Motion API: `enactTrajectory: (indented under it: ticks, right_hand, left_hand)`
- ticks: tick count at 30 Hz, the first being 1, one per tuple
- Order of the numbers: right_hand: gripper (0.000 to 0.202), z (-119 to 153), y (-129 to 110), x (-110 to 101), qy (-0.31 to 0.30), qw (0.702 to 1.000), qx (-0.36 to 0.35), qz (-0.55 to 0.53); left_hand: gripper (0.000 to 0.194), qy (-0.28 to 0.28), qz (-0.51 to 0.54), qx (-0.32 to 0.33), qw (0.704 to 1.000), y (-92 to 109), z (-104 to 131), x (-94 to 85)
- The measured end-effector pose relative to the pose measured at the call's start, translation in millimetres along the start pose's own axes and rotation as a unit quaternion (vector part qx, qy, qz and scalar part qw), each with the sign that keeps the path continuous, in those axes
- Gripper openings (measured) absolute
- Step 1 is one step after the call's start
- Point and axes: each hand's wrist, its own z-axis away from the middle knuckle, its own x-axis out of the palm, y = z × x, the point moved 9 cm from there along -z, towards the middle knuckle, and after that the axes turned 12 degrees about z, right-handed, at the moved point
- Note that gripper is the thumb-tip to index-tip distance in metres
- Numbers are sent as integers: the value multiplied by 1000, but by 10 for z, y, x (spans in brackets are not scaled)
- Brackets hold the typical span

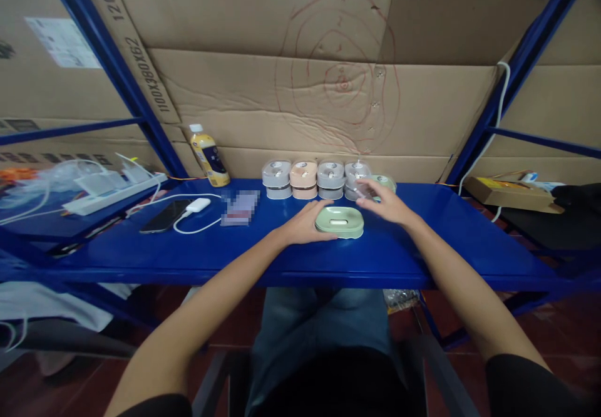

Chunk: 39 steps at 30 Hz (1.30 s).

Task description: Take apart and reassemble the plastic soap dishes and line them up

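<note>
A light green oval box, shaped like a soap box with a pale slot in its middle, sits on the blue table in front of me. My left hand grips its left end, thumb at the near side and fingers at the far side. My right hand is just beyond its right end, fingers curled around a clear plastic lid that is hard to make out. Behind stand stacked oval boxes with clear lids: grey, peach, grey and grey. A green piece is partly hidden behind my right hand.
On the left of the blue table are a bottle, a black phone, a white charger with cable and a blurred-out item. Cardboard walls the back. Blue posts stand at both sides.
</note>
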Motion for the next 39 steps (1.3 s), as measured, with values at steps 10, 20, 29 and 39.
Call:
enactTrajectory:
  ticks: [10,20,29,39]
  right_hand:
    - [62,22,633,-173,9,993,117,0]
    - [60,40,652,-277,20,992,127,-2]
    - [61,29,592,-219,15,993,118,-5]
    - [64,11,450,-30,-28,995,86,39]
  left_hand:
    - [49,-14,-15,13,1000,37,8,-30]
    - [51,134,-48,-12,990,-195,39,-679]
    - [51,-21,-25,34,999,151,26,-63]
    - [82,0,-29,-16,999,-16,-12,-44]
